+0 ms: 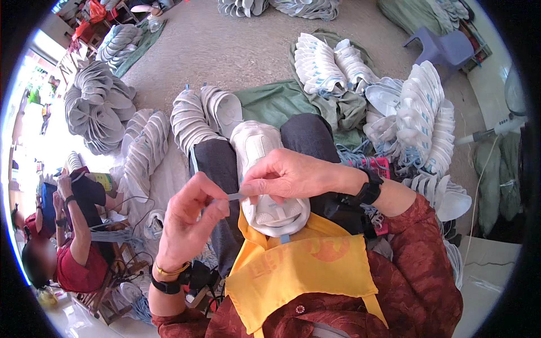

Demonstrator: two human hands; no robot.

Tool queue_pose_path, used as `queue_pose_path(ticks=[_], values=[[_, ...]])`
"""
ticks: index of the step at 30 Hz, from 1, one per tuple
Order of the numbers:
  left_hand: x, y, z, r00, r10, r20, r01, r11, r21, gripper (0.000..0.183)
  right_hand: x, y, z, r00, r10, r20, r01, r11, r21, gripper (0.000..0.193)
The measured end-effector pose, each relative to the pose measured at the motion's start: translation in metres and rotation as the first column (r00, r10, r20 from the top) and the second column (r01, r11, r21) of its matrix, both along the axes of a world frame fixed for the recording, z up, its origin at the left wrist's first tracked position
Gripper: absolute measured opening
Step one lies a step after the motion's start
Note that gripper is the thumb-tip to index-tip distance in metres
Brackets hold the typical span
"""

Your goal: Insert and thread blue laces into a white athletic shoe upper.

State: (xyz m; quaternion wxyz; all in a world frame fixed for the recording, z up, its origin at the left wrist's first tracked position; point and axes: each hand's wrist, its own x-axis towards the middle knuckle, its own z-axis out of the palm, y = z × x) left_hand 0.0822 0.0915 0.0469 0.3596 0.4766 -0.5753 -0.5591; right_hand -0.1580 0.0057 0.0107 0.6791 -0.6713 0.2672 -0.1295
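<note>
A white shoe upper [256, 141] rests on my lap between my dark-trousered thighs, its opening towards me. Just over its left side, a flat light blue-grey lace [234, 196] is stretched between my two hands. My left hand [194, 217] pinches one part of it, and a loose length sticks up above those fingers. Fingertips of my right hand [287, 174], lying across the middle of the upper, pinch the other part. That hand hides much of the upper's lacing area. A yellow apron [298, 276] lies under the opening end.
Nested white uppers [191, 121] stand just beyond my left knee. More stacks [417, 118] are at the right, beside blue laces [355, 158]. A green cloth [276, 101] lies ahead. Another person [79, 253] works at far left; a purple plastic chair [442, 48] stands back right.
</note>
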Motion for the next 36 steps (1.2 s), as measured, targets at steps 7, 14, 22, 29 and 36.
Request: queue_pose_path(ticks=[7,14,22,29,36], values=[[0.02,-0.007,-0.008,0.987,0.104,-0.119,-0.105,0.994,-0.005,0.01,-0.07,-0.007,0.008,0.959,-0.244,0.146,0.21,0.954,0.214,0.032],[0.009,-0.014,-0.033,0.963,0.126,-0.238,-0.104,0.989,0.102,0.005,-0.14,0.001,-0.012,0.749,-0.516,0.416,0.322,0.832,0.453,0.046],[-0.035,-0.01,-0.05,0.972,0.022,-0.235,0.001,0.995,0.097,0.006,-0.169,0.007,-0.049,0.529,-0.777,0.34,0.384,0.577,0.721,0.051],[-0.052,-0.006,-0.063,0.999,0.047,0.002,-0.047,0.988,-0.145,0.014,-0.115,0.013,-0.038,0.701,-0.71,-0.067,0.618,0.652,-0.439,0.024],[-0.057,-0.002,-0.052,0.99,0.008,0.138,0.019,0.98,-0.198,0.018,-0.032,0.04,-0.007,0.94,-0.322,0.11,0.339,0.916,-0.216,0.031]])
